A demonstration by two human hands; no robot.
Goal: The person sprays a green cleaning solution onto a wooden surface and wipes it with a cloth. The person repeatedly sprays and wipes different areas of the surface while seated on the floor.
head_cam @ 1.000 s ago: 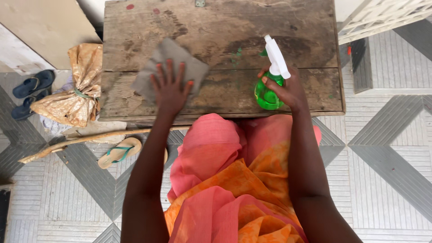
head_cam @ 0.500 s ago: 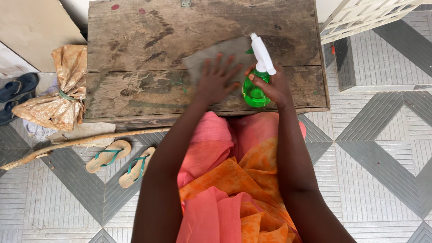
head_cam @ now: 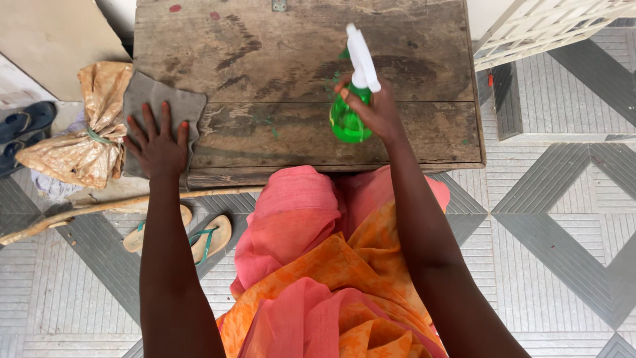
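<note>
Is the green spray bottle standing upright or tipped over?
Upright: the spray bottle has its white nozzle on top and is gripped by the right hand.

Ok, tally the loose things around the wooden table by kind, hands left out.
Spray bottle: 1
Cloth: 1
Tied bag: 1
Stick: 1
Tan sandals: 2
Blue sandals: 2
Total: 8

Even, soft daylight, fairly bright, no glare. Shadows faint, only a thin dark band under the bench (head_cam: 305, 119) front edge. Upper left of the frame slightly washed out. Focus sharp throughout, no motion blur. Mild wide-angle bending at frame edges.
</note>
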